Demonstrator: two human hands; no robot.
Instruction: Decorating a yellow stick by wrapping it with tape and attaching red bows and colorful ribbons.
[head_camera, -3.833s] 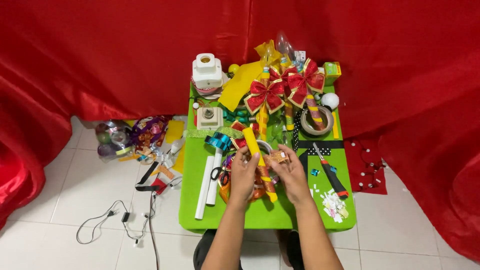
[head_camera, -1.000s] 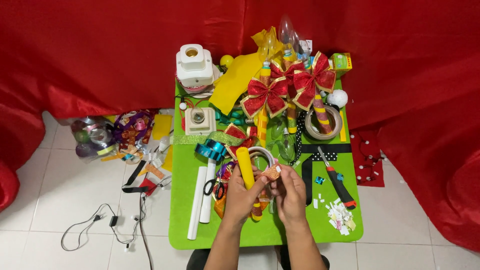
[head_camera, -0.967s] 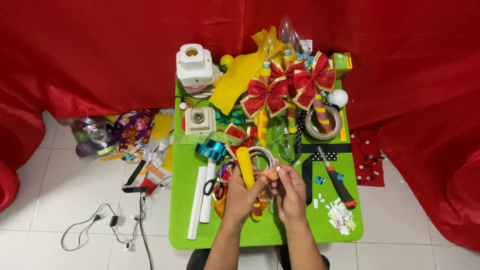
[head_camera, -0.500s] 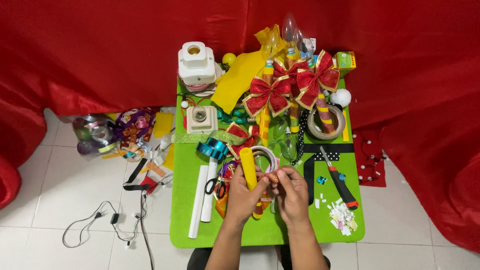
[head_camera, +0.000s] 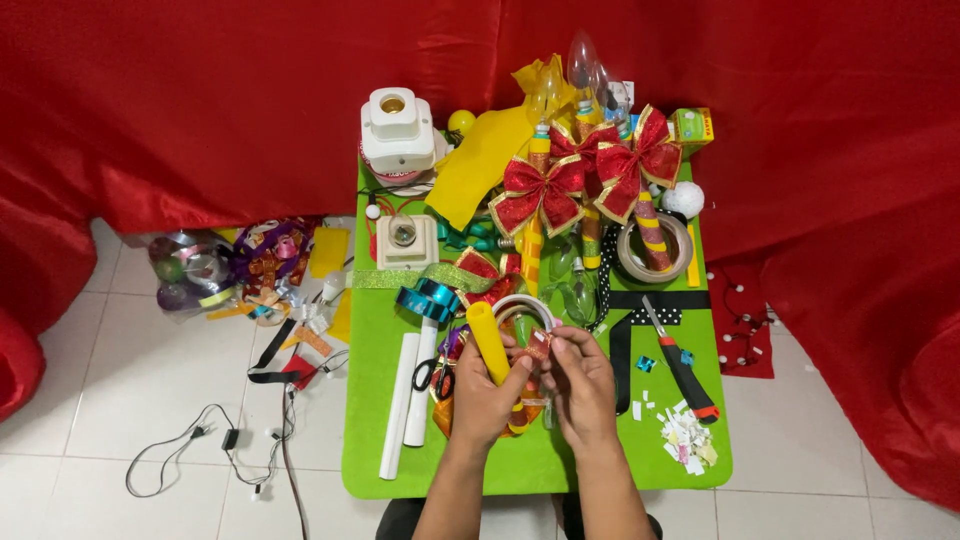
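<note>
Over the green table (head_camera: 520, 465), the left hand (head_camera: 483, 392) clasps a yellow roll (head_camera: 489, 342) upright, while the right hand (head_camera: 583, 381) pinches a small ribbon piece (head_camera: 539, 346) beside it, both grips closed for control.

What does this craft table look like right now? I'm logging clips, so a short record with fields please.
Surface: green table on white tiles
Left hand: left hand wrapped around a yellow roll
Right hand: right hand, fingers pinching a small orange ribbon piece
Nearby: scissors, white tubes, utility knife, red bows
</note>
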